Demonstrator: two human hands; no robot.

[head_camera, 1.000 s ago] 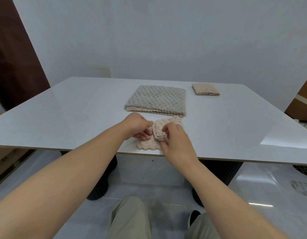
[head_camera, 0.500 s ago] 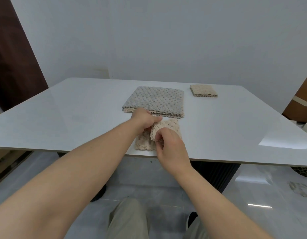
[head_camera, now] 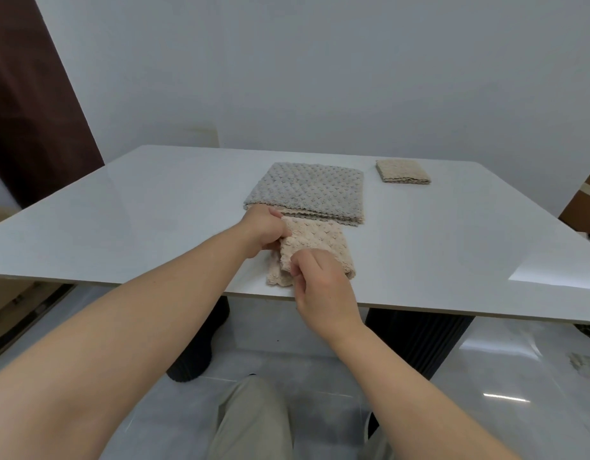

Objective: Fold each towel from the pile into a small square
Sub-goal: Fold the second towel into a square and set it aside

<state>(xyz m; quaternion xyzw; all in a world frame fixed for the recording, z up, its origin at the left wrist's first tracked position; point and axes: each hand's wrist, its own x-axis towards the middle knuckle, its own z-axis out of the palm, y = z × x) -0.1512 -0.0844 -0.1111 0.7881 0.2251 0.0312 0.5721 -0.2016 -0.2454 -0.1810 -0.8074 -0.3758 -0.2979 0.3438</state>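
Tabletop (head_camera: 154,210) spans mid frame. Towel pile (head_camera: 307,190) sits centre, beige towel (head_camera: 320,240) just below it near the front edge, folded square (head_camera: 403,172) upper right. Left hand (head_camera: 263,232) pinches the beige towel's left edge, right hand (head_camera: 323,283) its near fold. Looks soft, light, floppy: best gripped at corners.

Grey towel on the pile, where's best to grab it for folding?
Probably pinch the grey towel by its two near corners, from your side: it lies flat, its near edge faces you, exposed above the beige layer beneath.
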